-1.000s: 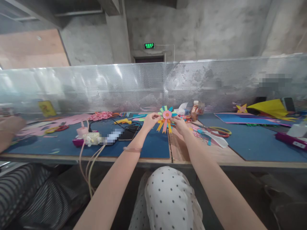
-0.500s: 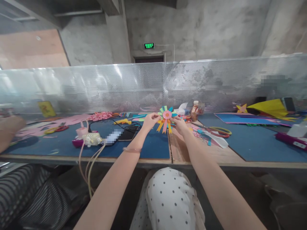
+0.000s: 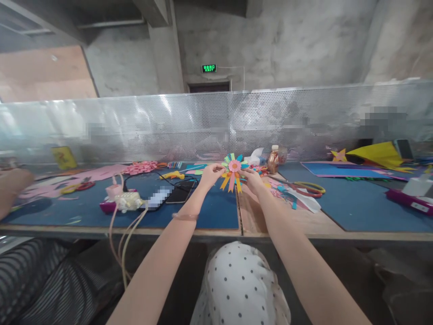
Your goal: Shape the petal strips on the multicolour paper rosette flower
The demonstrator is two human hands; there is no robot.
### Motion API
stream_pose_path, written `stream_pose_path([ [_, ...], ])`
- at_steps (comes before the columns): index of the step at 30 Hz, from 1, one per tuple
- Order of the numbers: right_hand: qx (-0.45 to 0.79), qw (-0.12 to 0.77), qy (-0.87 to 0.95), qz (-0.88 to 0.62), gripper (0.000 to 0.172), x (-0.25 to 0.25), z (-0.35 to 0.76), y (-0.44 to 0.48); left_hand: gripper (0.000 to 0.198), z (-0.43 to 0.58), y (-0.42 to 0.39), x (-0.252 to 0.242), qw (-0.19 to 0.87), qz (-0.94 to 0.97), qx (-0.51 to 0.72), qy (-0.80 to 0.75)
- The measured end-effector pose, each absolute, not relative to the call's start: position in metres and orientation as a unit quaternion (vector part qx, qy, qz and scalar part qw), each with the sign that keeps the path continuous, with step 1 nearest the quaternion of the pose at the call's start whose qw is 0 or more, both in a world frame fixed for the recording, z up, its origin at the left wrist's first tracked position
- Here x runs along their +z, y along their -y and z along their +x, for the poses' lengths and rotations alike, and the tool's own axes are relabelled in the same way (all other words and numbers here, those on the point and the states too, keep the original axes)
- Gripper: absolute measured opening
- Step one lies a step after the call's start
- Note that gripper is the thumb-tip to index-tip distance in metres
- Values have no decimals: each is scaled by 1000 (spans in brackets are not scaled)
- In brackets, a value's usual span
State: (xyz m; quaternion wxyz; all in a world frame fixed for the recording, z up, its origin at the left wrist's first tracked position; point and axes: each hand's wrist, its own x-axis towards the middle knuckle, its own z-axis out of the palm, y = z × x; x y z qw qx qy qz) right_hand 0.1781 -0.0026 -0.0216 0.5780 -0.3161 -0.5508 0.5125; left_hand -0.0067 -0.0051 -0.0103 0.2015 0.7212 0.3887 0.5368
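Note:
A paper flower rosette is held upright above the table's front half, between my two hands. It has a pink flower at its centre, green and blue petals around it, and orange and pink strips hanging below. My left hand pinches its left edge with thumb and fingers. On the opposite edge, my right hand grips it with the fingers bent. Paper scraps lie on the bare wood right of my right hand, partly hidden by the forearm.
Scissors and a brown bottle are to the right. On the left are a phone, a power strip with hanging cables, a yellow glue gun and pink paper. A perforated metal screen stands behind. A co-worker's arm rests far left.
The view has tilted slightly, so everything sits a little lower in the picture. Both hands keep hold of the rosette, with hardly any other movement.

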Motion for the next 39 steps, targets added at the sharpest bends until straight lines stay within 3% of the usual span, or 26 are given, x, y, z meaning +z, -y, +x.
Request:
stream_pose_path([
  [39,506,575,559,-317,18,-19,175,7,19,-7,15,-6,184,744,505,-398],
])
